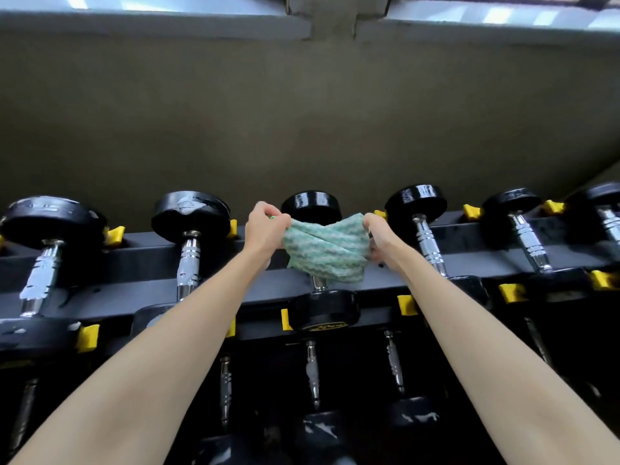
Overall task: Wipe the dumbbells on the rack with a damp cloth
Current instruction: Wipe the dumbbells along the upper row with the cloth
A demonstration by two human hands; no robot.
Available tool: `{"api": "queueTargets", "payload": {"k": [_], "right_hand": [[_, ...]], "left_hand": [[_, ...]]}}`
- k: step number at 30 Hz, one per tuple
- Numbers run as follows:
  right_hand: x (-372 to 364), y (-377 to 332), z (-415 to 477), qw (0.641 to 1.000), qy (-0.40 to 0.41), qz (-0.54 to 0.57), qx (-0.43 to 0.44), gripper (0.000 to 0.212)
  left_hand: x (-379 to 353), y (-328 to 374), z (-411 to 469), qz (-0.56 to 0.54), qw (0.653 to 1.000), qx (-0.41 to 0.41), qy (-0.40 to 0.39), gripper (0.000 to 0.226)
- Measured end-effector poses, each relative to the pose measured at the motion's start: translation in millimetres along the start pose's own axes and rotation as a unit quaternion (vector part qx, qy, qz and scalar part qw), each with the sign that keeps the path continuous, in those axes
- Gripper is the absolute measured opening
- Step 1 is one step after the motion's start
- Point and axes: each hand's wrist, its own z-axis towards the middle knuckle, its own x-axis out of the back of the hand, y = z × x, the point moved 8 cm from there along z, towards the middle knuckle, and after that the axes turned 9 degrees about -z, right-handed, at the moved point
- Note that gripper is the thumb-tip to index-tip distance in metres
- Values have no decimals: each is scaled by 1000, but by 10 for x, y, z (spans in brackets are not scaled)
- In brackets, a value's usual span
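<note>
Rack (144,260) | cloth (323,253) hides middle dumbbell (323,310) handle | left hand (265,229), right hand (379,234) pinch cloth ends

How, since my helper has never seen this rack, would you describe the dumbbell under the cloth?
Start at the black rack with yellow cradles. On its top row, take the middle dumbbell. Unlike its neighbours' bare chrome handles, its handle is covered by a green-and-white cloth gripped by the left hand and right hand.
</note>
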Motion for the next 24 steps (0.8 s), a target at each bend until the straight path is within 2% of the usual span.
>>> {"api": "queueTargets", "payload": {"k": [1,3,6,8,10,13,14,16,18,21,24], "right_hand": [[-15,-45,-1,1000,-9,14,-1,12],[-19,-114,30,999,-29,44,1,16],[-67,-170,132,987,-56,153,10,11],[-84,-140,263,981,-32,190,25,27],[-108,-94,336,985,12,166,42,32],[-257,90,386,990,3,139,8,27],[-325,160,408,990,-21,139,-12,21],[-464,209,408,986,-90,142,-22,15],[-522,204,367,986,-135,100,-10,23],[-497,221,223,986,-150,-74,-4,40],[-457,276,30,964,-160,-212,-21,37]], "left_hand": [[66,33,40,6,999,-16,34,23],[166,86,139,26,996,-50,73,30],[174,41,318,46,995,-61,58,42],[96,-41,378,54,997,-49,26,48],[28,-165,377,57,998,-10,10,45],[-86,-430,350,116,990,71,-24,18],[-148,-534,331,133,984,104,-55,19],[-277,-671,252,167,966,147,-130,40],[-383,-679,136,216,943,152,-202,35],[-384,-640,-8,309,906,133,-257,38],[-360,-718,-193,379,852,143,-332,49]]}}
